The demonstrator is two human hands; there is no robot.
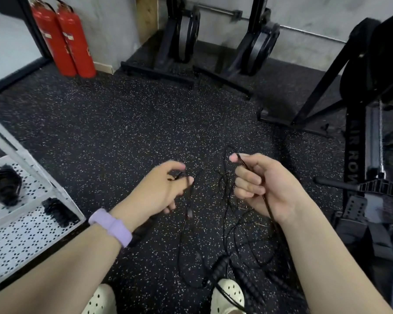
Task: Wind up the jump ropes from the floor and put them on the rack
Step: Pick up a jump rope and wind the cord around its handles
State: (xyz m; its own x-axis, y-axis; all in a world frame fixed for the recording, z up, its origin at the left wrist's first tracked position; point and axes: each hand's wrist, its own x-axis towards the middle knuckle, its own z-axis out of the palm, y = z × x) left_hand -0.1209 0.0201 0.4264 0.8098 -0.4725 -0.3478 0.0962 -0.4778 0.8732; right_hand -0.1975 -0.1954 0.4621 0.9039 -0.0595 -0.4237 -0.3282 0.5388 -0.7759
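A thin black jump rope [225,214] hangs in loose loops between my two hands above the speckled floor. My right hand [266,184] grips several strands of it, fingers curled round them. My left hand [163,189], with a purple watch band at the wrist, pinches one strand between thumb and fingertips. The rope's black ribbed handles [220,268] dangle low near my feet. The white perforated rack [27,225] stands at the left, with a wound black rope [2,184] on its upper shelf and a black ribbed handle [59,211] on the lower shelf.
Two red fire extinguishers [64,39] lean at the back left wall. Black rowing machines [186,39] stand upright along the back wall, and another rower [368,123] fills the right side. My white clogs [227,295] are at the bottom edge.
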